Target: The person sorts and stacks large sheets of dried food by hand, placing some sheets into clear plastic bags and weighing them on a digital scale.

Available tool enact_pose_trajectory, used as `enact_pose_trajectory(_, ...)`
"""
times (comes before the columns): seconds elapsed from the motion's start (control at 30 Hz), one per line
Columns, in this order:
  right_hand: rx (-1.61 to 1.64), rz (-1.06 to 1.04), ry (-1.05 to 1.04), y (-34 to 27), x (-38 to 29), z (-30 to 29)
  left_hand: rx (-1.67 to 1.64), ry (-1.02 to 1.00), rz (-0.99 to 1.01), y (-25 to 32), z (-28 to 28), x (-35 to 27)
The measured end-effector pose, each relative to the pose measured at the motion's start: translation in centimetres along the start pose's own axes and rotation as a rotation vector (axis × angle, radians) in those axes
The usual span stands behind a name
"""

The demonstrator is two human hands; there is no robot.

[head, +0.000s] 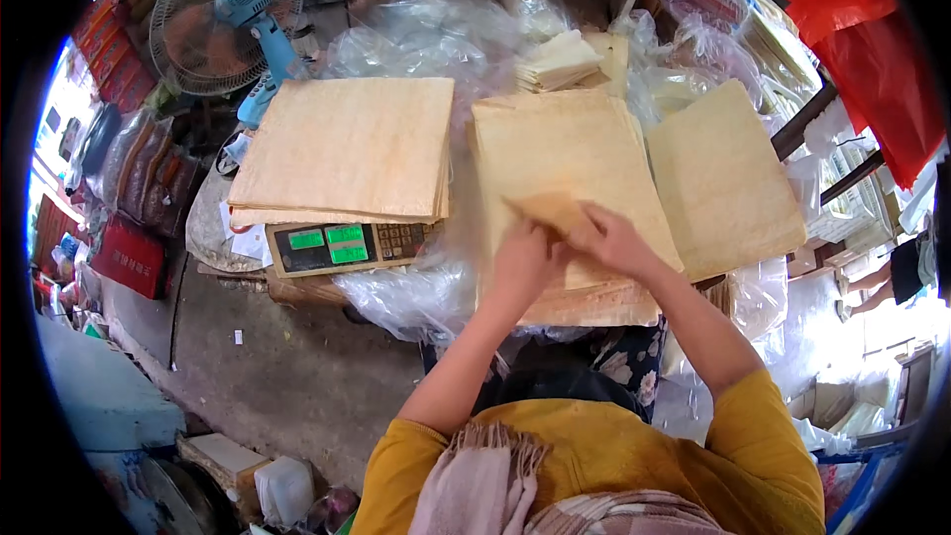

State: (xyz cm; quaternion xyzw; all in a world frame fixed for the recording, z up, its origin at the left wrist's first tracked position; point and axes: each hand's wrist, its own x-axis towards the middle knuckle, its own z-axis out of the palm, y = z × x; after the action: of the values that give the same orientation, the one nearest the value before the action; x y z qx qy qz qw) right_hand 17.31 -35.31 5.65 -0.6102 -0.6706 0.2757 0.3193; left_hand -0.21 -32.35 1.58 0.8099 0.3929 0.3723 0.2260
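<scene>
Both my hands are over the middle stack of thin tan square sheets. My left hand and my right hand grip a small folded tan piece between them; its left end comes to a point. The fingers are blurred and partly hidden. To the left, another stack of tan sheets rests on a digital scale with lit green displays. A further tan sheet lies to the right, at an angle. Behind the middle stack sits a pile of smaller folded pale sheets.
Clear plastic bags spread behind the stacks, and more plastic hangs at the front edge. A blue electric fan stands at the back left. A red plastic bag hangs at the upper right. Another person's legs show at far right.
</scene>
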Motion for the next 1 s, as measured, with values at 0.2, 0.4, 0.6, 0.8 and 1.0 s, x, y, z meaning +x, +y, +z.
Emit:
enact_pose_trajectory(0.2, -0.325, -0.119, 0.0, -0.3, -1.8, 1.6, -0.13, -0.077, -0.02, -0.4, 2.2, -0.2)
enact_pose_trajectory(0.4, -0.376, -0.036, 0.242, -2.1, 7.2, -8.8, 0.341, -0.264, -0.044, 0.4, 2.9, -0.7)
enact_pose_trajectory(0.6, -0.792, -0.417, 0.502, -18.2, 13.7, -20.8, 0.358, -0.267, -0.081, 0.2, 2.4, -0.9)
enact_pose_trajectory(0.8, -0.728, -0.491, 0.71, -25.7, 15.6, -20.9, 0.301, -0.137, -0.03, -0.6, 3.3, -1.4)
enact_pose_trajectory(1.0, -0.623, -0.925, 0.835, -25.7, 13.8, -10.4, 0.186, -0.019, -0.017, -2.4, 3.5, -1.9)
